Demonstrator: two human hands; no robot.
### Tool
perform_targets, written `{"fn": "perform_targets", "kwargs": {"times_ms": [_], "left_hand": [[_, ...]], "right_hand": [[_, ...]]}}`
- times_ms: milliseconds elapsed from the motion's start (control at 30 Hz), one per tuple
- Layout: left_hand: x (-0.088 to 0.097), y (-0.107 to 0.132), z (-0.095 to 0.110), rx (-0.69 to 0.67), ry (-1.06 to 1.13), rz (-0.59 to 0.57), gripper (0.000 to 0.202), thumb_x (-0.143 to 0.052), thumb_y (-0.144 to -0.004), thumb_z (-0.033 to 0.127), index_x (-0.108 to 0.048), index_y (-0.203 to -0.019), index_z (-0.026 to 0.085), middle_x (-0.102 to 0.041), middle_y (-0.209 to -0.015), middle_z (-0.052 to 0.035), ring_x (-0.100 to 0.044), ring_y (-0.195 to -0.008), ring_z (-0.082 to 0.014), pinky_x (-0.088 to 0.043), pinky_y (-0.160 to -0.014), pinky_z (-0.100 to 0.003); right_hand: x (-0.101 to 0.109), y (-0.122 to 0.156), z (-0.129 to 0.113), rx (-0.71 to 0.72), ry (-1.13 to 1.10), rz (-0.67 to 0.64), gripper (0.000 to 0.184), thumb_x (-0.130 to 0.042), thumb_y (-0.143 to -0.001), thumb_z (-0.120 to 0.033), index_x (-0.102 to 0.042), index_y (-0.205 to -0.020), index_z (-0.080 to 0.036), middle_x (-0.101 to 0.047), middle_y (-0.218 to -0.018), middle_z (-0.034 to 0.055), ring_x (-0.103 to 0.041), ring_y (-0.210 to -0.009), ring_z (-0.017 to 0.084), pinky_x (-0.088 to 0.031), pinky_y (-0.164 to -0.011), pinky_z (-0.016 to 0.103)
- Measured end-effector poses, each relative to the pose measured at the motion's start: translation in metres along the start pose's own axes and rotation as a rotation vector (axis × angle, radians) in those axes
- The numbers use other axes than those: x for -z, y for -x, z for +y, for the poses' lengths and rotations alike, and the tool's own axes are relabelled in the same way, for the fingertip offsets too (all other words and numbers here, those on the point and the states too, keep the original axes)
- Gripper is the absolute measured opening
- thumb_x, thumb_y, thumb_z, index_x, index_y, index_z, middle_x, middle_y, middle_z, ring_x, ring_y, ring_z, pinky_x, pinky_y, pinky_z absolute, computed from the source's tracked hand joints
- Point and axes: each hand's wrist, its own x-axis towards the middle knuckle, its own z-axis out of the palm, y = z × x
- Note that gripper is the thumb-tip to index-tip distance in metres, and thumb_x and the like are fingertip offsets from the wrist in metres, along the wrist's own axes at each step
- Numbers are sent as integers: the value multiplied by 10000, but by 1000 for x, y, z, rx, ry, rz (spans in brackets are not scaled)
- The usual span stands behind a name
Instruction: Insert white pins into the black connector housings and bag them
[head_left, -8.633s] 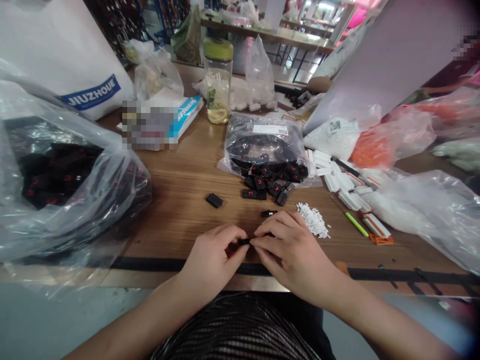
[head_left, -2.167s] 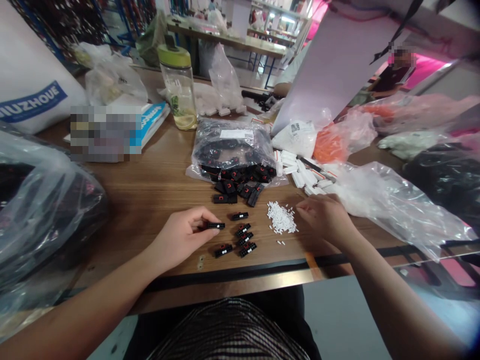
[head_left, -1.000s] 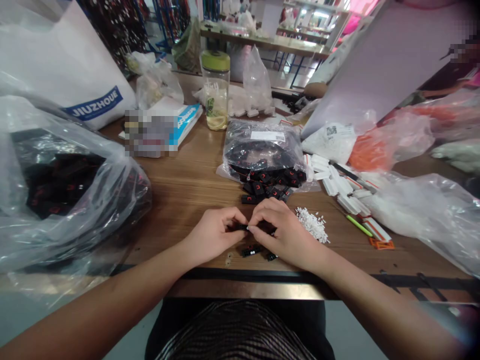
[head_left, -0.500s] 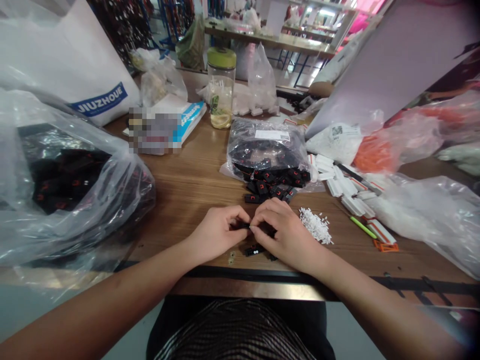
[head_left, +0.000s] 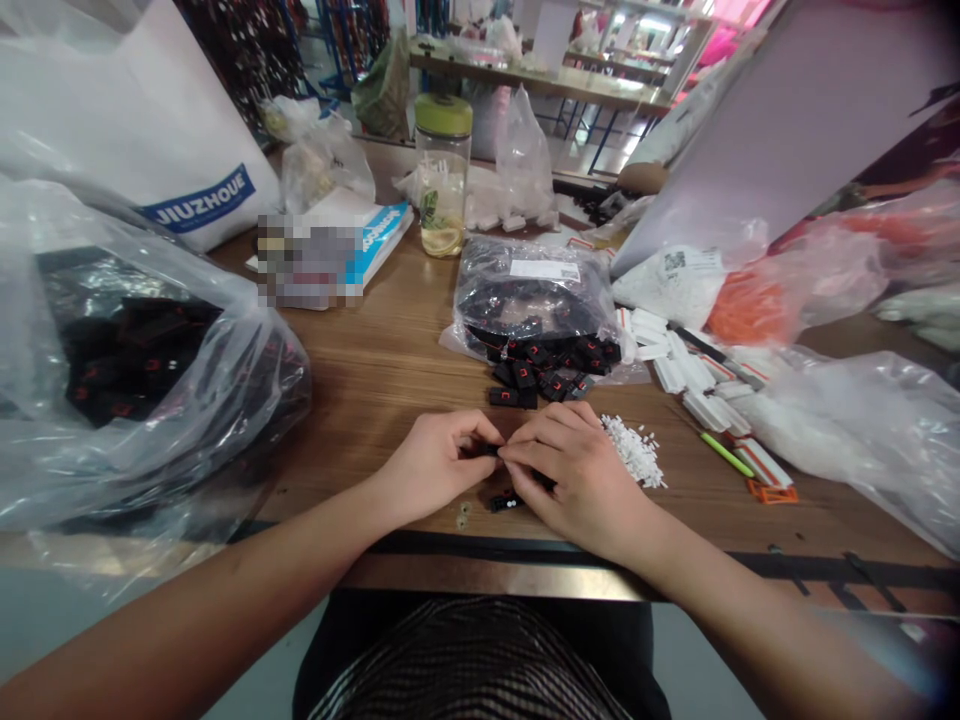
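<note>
My left hand [head_left: 435,465] and my right hand [head_left: 577,475] meet fingertip to fingertip near the table's front edge, both pinched on one small black plastic connector [head_left: 489,450]. Another black connector with white dots [head_left: 504,501] lies just under my right hand. A little heap of tiny white pins [head_left: 634,452] sits right of my right hand. Loose black connectors with red marks [head_left: 544,372] spill from a clear bag [head_left: 529,290] behind my hands.
A big clear bag of black parts [head_left: 127,350] fills the left. White and orange parts [head_left: 697,385], a green pen [head_left: 724,455] and more plastic bags [head_left: 855,420] lie on the right. A green-lidded jar [head_left: 442,170] and a white box [head_left: 330,245] stand farther back.
Two seconds ago my right hand was at the white pins and my left held a connector alone. Both hands have since come together on the connector and stayed there.
</note>
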Motion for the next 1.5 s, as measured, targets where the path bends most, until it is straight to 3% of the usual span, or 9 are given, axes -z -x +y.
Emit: {"fn": "perform_targets", "kwargs": {"times_ms": [300, 433, 567, 667, 867, 1033, 1200, 1367, 1500], "left_hand": [[0, 2, -6, -32, -20, -26, 86, -672, -788, 172, -690, -872, 163, -697, -764, -4, -623, -646, -134, -476, -610, -255], [-1, 4, -5, -81, -322, 2, 116, -702, -801, 214, -722, -915, 219, -707, -796, 4, -623, -661, -154, -491, -651, -295], [1, 6, -4, -166, -581, 25, 87, -718, -818, 241, -717, -904, 246, -715, -916, -9, -648, -864, -207, -501, -817, -369], [4, 6, -4, -250, -596, 11, 61, -701, -837, 215, -676, -890, 234, -711, -1007, -3, -632, -963, -206, -478, -882, -375], [5, 10, 0, -208, -624, -25, 59, -679, -835, 228, -674, -893, 235, -655, -809, 18, -601, -719, -158, -454, -662, -289], [6, 12, 6, -183, -558, -18, 78, -640, -872, 278, -685, -907, 224, -663, -771, 20, -587, -635, -132, -438, -596, -258], [19, -2, 12, -240, -601, 114, 139, -563, -951, 281, -690, -933, 227, -708, -917, -2, -646, -796, -156, -478, -665, -267], [23, -27, 14, -314, -840, 92, 156, -594, -927, 205, -677, -1055, 238, -691, -1121, -22, -661, -964, -207, -513, -811, -344], [13, -43, 3, -373, -959, 76, 174, -596, -939, 233, -646, -1105, 229, -678, -1133, -44, -627, -1060, -249, -526, -817, -363]], "right_hand": [[4, 1, -2, -21, -32, -18, 181, -589, -896, -178, -762, -917, -226, -704, -919, 42, -578, -856, 196, -399, -801, 385], [29, 14, 10, -81, -65, 93, 164, -626, -893, -219, -750, -997, -238, -712, -1002, 50, -629, -911, 204, -452, -829, 394], [59, 47, 46, -284, 7, 209, 145, -642, -889, -267, -734, -989, -218, -709, -955, 65, -662, -861, 202, -509, -800, 363], [73, 78, 78, -484, 193, 161, 193, -601, -893, -337, -744, -884, -208, -716, -890, 72, -664, -794, 216, -508, -750, 363], [71, 110, 108, -720, 179, -57, 212, -586, -847, -343, -765, -848, -229, -770, -848, 35, -683, -719, 207, -492, -665, 308], [62, 101, 105, -633, 247, -106, 216, -564, -824, -294, -700, -679, -209, -701, -628, 10, -610, -599, 180, -389, -575, 279], [67, 97, 110, -491, 410, -191, 230, -530, -804, -215, -585, -581, -203, -638, -592, 12, -544, -590, 163, -334, -630, 296], [74, 108, 121, -379, 415, -220, 212, -523, -845, -216, -678, -701, -211, -703, -756, 40, -613, -716, 191, -383, -718, 318], [75, 117, 122, -451, 272, -169, 222, -529, -893, -277, -748, -895, -248, -751, -921, 34, -663, -796, 195, -459, -743, 315]]}}
